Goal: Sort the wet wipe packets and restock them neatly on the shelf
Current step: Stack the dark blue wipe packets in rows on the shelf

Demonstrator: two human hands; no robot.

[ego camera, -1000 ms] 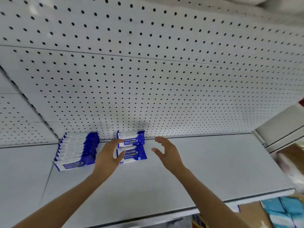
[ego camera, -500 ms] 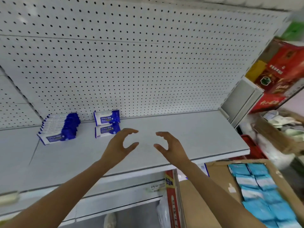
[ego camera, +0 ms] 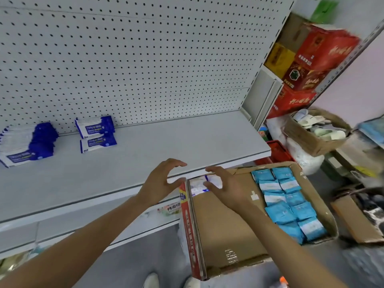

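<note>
While nothing is held in either hand, the stock is listed as follows: a row of blue-and-white wet wipe packets [ego camera: 27, 143] is stood on edge at the far left of the grey shelf [ego camera: 187, 142], its back end close to the white pegboard [ego camera: 145, 59]; just to its right, two more blue-and-white packets are placed one before the other, the rear packet [ego camera: 94, 126] leaned against the pegboard and the front packet [ego camera: 98, 143] laid flat. Light-blue packets [ego camera: 287, 202] are packed in two columns along the right side of an open cardboard box [ego camera: 220, 229] set on the floor below the shelf's front edge; a further white-and-blue packet [ego camera: 197, 187] is seen in the box's far left corner, partly hidden. The left hand [ego camera: 161, 182] is held over the shelf's front edge, fingers spread and loosely curved, gripping nothing. The right hand [ego camera: 225, 187] is held above the box, fingers likewise curved and empty, facing the left hand. Red and yellow cartons [ego camera: 311, 65] are stacked right of the shelving, and a second cardboard box [ego camera: 311, 132] of pale items is placed beneath them.
</note>
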